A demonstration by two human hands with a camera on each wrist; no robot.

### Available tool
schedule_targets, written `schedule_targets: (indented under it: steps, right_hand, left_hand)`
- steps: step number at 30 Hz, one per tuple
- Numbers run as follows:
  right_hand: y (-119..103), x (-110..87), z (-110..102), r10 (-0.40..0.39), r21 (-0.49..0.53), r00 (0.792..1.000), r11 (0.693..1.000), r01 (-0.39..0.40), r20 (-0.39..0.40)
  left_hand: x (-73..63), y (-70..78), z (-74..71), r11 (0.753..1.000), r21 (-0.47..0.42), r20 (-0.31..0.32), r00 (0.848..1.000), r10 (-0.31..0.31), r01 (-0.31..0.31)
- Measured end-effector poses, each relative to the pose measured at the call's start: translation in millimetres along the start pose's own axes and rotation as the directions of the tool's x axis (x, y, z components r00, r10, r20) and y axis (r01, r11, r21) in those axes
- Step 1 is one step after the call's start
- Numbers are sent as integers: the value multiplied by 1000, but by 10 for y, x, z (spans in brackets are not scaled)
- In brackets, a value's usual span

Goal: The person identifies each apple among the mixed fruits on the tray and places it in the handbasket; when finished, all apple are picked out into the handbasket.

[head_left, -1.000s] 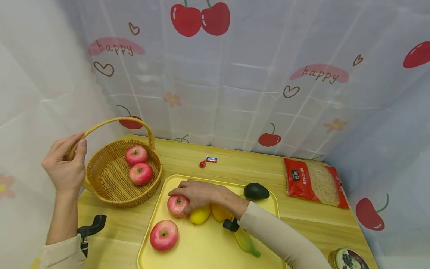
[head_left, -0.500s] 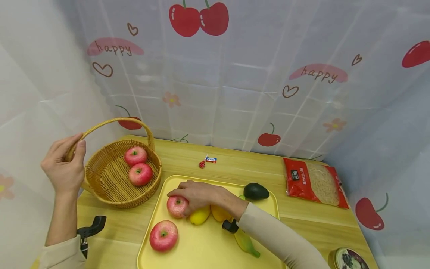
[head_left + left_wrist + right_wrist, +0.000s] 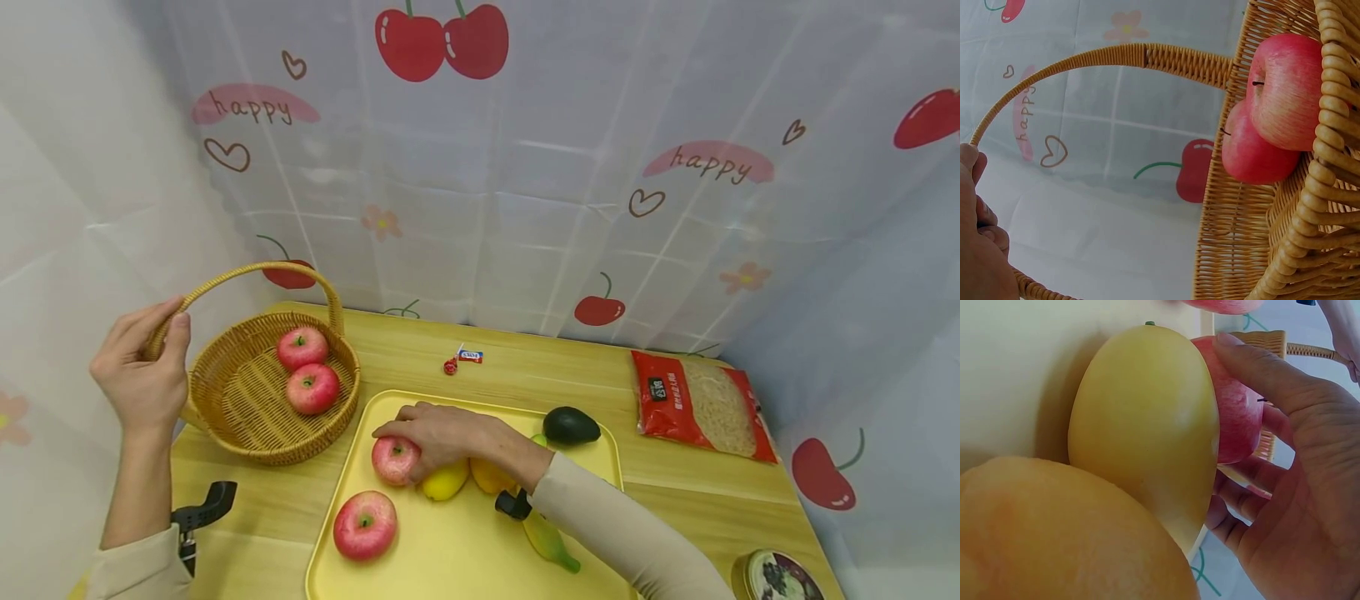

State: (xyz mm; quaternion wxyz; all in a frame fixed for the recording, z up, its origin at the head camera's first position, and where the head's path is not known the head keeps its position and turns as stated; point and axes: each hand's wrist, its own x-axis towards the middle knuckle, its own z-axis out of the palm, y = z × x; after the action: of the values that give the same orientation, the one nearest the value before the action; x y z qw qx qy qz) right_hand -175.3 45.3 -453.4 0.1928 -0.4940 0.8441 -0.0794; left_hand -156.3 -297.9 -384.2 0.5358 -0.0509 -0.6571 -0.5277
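Observation:
My left hand (image 3: 146,367) grips the arched handle (image 3: 1097,57) of a wicker basket (image 3: 247,408) at the left of the head view. Two red apples (image 3: 312,388) sit inside it. On the yellow tray (image 3: 465,550), my right hand (image 3: 450,433) holds a red apple (image 3: 393,461), thumb on one side and fingers curled round the other. Right against that apple in the right wrist view is a smooth yellow oval fruit (image 3: 1141,425), with an orange-yellow fruit (image 3: 1054,531) beside it. Another apple (image 3: 365,526) lies nearer the tray's front left.
A dark green avocado (image 3: 572,426) and a yellow-green banana-shaped fruit (image 3: 547,540) lie on the tray, partly near my right sleeve. Behind the tray are a lollipop (image 3: 451,365) and a small wrapper (image 3: 471,357). A red food bag (image 3: 705,406) and a round tin (image 3: 780,577) stand right.
Both hands stay in place, on the basket handle and on the apple. The whole head view has shifted very slightly.

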Motion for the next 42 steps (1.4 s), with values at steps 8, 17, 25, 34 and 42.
schedule_targets:
  steps: [8,17,25,34,42]
  right_hand:
    - [14,2,24,-3,2,1000,1000,3,-5]
    - [16,-4,43,-11,-5,1000,1000,11,-27]
    - [-3,4,39,-9,-14,999,1000,9,-31]
    - [-1,10,56,-21,-31,998,999,19,-53]
    - [-9,16,51,-26,-30,998,999,24,-64]
  left_hand:
    - [-16,0,-12,1000,4,3,1000,0,0]
    - [-21,12,-5,1000,10,6,1000,-4,4]
    - [-22,9,-13,1000,16,2,1000,-10,10]
    - [-4,-26,-22,1000,19,-2,1000,0,0]
    - [4,27,5,999,40,3,1000,9,-9]
